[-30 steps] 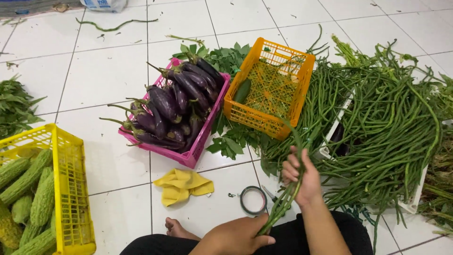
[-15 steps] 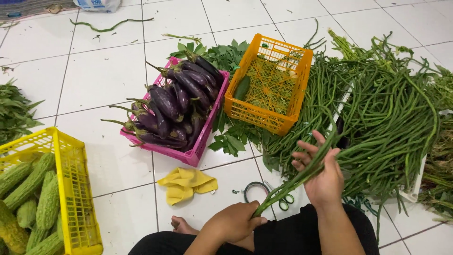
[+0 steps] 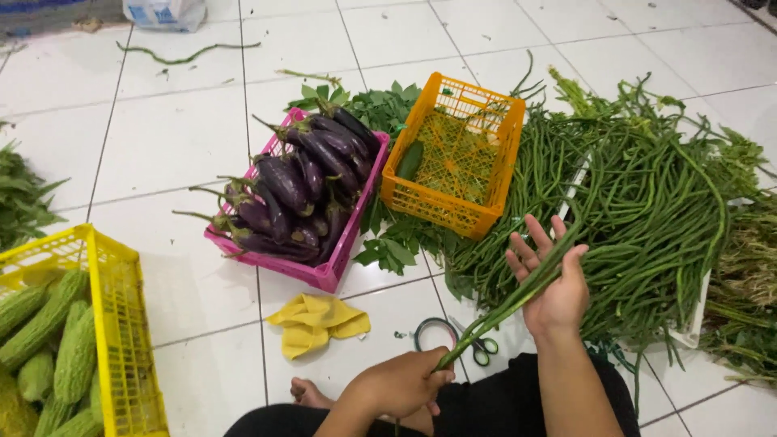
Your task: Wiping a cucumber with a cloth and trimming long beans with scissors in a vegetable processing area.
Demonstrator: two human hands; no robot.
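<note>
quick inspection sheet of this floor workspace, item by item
surface: white tiled floor, the person sits on it
job's things: bunch of long beans held at both ends; big long bean pile to the right
clutter: pink crate of eggplants, orange crate holding one green vegetable, yellow crate of bitter gourds, yellow cloth, scissors, leafy greens
grippers: left hand closed on the bunch's lower end; right hand open, palm up, under its upper part
cables: nothing seen
surroundings: stray bean and a plastic bag at the far edge
</note>
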